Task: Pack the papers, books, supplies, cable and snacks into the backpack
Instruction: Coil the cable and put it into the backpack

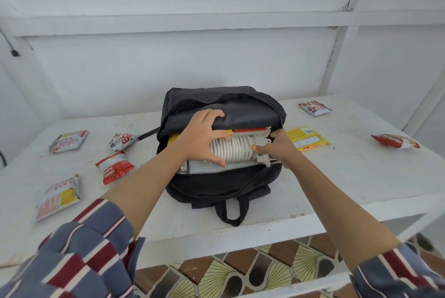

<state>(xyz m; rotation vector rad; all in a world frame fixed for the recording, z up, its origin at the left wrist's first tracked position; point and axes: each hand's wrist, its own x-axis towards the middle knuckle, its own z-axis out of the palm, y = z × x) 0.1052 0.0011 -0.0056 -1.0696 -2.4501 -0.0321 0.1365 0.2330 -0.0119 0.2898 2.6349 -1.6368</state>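
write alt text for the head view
Two hands grip a coiled white cable in an open black backpack on a white table, left hand over the coil, right hand at its plug end. Snack packets lie on both sides.

**Black bag, white room, red wrappers**

The backpack (pixel 224 110) is black, its upper flap closer to charcoal. In its opening sits a white cable (pixel 237 150), with slivers of red and yellow above it and a pale grey sheet (pixel 216 168) below.

The tabletop (pixel 337 177) under the backpack and the wall (pixel 216 57) behind it are both white.

Left of the backpack, the snack packets (pixel 115 167) are red and white. The outermost packet (pixel 57 197) adds a yellow patch.

Just right of the backpack lies a bright yellow packet (pixel 308 138) with red marks. Two red-and-white packs (pixel 395 141) lie beyond it.

Nearer than the backpack, the sleeves (pixel 79 249) are checked slate blue and dark red with thin pale stripes.

The floor (pixel 240 278) below shows brown, black and cream-yellow fan-patterned tiles.
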